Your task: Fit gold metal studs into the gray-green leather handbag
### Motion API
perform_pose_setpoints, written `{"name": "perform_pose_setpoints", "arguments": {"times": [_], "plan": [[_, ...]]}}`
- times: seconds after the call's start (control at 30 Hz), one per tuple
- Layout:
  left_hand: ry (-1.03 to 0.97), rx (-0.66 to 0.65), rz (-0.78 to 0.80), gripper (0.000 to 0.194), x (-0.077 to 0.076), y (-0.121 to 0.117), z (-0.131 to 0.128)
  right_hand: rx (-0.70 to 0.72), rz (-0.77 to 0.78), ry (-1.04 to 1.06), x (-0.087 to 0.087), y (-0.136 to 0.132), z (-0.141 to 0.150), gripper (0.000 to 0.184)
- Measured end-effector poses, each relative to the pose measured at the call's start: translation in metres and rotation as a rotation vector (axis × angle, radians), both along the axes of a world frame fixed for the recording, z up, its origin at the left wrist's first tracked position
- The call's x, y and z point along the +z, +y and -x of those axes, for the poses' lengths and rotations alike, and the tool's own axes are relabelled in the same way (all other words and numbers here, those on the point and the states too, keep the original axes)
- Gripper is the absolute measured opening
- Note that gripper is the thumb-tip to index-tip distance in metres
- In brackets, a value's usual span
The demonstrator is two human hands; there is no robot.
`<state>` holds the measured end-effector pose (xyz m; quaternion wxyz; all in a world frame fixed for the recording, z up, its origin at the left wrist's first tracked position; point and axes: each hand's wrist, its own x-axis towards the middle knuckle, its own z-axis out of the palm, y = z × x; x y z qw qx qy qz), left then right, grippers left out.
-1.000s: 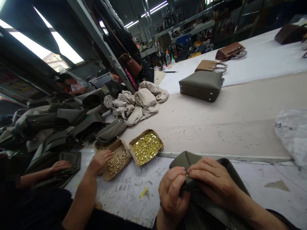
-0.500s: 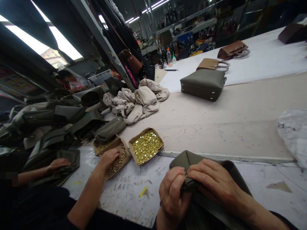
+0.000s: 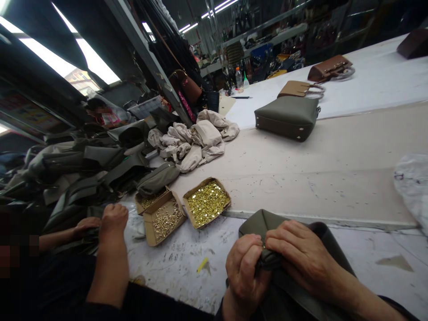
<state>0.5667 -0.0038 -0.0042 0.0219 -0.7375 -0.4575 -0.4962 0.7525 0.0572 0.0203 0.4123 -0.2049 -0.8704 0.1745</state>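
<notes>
A dark olive-green handbag lies at the near edge of the table, its leather folded under my fingers. My left hand grips the bag's edge from the left, fingers curled. Beside it my right hand is closed on the same edge, and the fingertips of both hands almost meet. Between them shows a tiny gold-coloured metal piece, mostly covered, so its kind is unclear.
Left of my hands stand a cardboard box of gold studs and a box of small metal pieces. A co-worker's hand is beyond them, near piled olive bags. Beige cloth and a finished olive handbag lie farther back.
The co-worker's hand has left the box of small metal pieces and moved left toward the other hand. My two hands keep their grip on the handbag, nearly unmoved. The view has shifted slightly.
</notes>
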Motion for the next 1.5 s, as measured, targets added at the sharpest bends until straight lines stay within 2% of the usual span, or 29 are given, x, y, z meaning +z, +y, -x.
{"name": "perform_pose_setpoints", "arguments": {"times": [0.2, 0.37, 0.6, 0.8, 0.9, 1.0, 1.13, 1.27, 1.4, 1.5], "plan": [[-0.021, 0.003, -0.045, 0.028, -0.011, -0.006, 0.002, -0.022, -0.081, -0.013, -0.006, -0.004, -0.002, 0.023], [-0.019, 0.003, -0.062, 0.027, -0.012, -0.007, 0.004, -0.031, -0.105, -0.028, -0.006, -0.005, -0.004, 0.028], [-0.043, 0.005, -0.025, 0.023, -0.003, -0.003, 0.003, -0.045, -0.059, -0.063, -0.009, -0.007, -0.004, 0.030], [-0.088, 0.037, 0.125, 0.024, 0.011, 0.012, -0.007, -0.126, -0.012, 0.050, -0.012, 0.006, -0.003, 0.021], [-0.157, 0.043, 0.283, 0.027, 0.020, 0.018, -0.009, -0.165, 0.091, 0.119, -0.017, 0.011, -0.003, 0.029], [-0.231, 0.058, 0.499, 0.024, 0.033, 0.024, -0.008, -0.136, 0.212, 0.198, -0.019, 0.014, 0.000, 0.030], [-0.319, 0.037, 0.721, 0.019, 0.048, 0.031, 0.000, -0.111, 0.369, 0.233, -0.014, 0.021, 0.010, 0.028], [-0.327, 0.009, 0.773, 0.019, 0.054, 0.033, 0.010, -0.073, 0.546, 0.199, -0.005, 0.032, 0.020, 0.028], [-0.373, 0.040, 0.742, 0.039, 0.055, 0.029, 0.018, -0.034, 0.697, 0.136, 0.000, 0.042, 0.025, 0.027], [-0.397, 0.053, 0.746, 0.028, 0.053, 0.030, 0.022, -0.035, 0.811, 0.100, -0.002, 0.045, 0.027, 0.027]]}}
